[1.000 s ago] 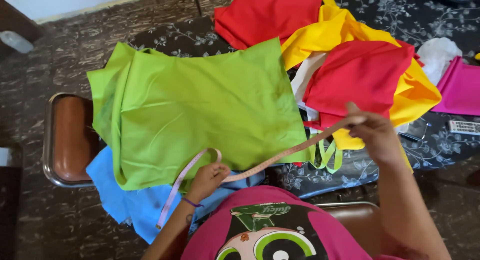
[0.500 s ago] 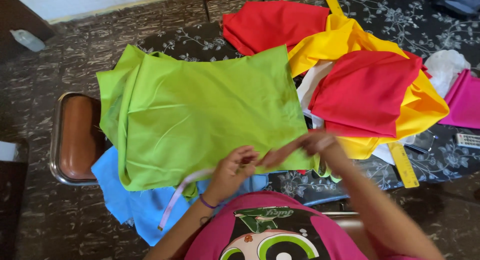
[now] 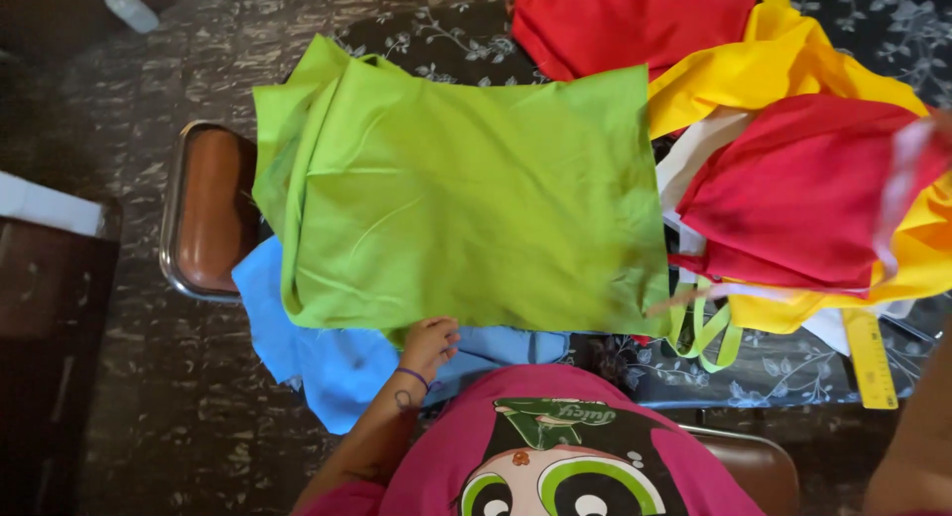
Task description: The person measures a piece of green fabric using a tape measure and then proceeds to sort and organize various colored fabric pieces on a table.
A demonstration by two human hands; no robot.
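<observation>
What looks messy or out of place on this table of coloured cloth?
The green cloth overhangs the table edge onto the brown chair, with blue cloth slumping beneath it by the left hand. Red cloth and yellow cloth lie in a crumpled heap.

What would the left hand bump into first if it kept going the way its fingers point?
The left hand points up toward the table, so it would probably meet the green cloth first; its fingers already sit at that cloth's lower edge, above the blue cloth.

A brown chair point(image 3: 210, 217) beside the table, a yellow ruler point(image 3: 870, 360) near red cloth point(image 3: 635, 20)
</observation>
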